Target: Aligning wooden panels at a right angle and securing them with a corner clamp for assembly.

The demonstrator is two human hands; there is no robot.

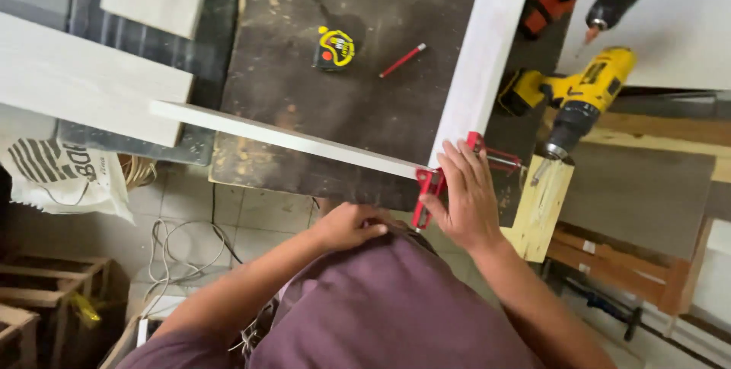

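The right hand (466, 194) lies flat, fingers spread, on the red clamp (430, 186) at the boards' corner. The left hand (352, 226), curled just left of the clamp, grips its handle; the long board (289, 139) runs away leftward

Right hand (466, 190): palm down, fingers spread and slightly bent, resting over the red corner clamp (430, 186), thumb toward the clamp's near side. Right forearm runs back from the clamp toward the body, wrist straight. Left hand (352, 224): just beside the clamp on its near left, below the tabletop (350, 72) edge, fingers curled inward; grip unclear. Left forearm bare, elbow bent, angled away from the clamp.
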